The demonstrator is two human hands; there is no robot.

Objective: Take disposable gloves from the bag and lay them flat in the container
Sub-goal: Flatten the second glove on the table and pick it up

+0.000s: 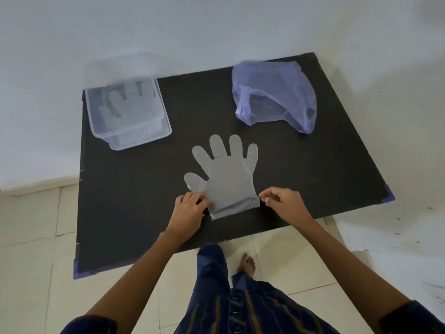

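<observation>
A clear disposable glove (226,174) lies flat on the black table (313,165), fingers pointing away from me. My left hand (190,208) pinches the cuff's left corner. My right hand (281,201) hovers just right of the cuff, fingertips curled close together, apart from the plastic. A clear plastic container (166,121) stands at the back left, with gloves lying flat inside it. A bluish translucent bag (277,92) sits crumpled at the back right.
The table stands against a white wall. Blue tape marks the table's corners (389,196). My bare foot (246,263) rests on the pale tiled floor below the table's front edge.
</observation>
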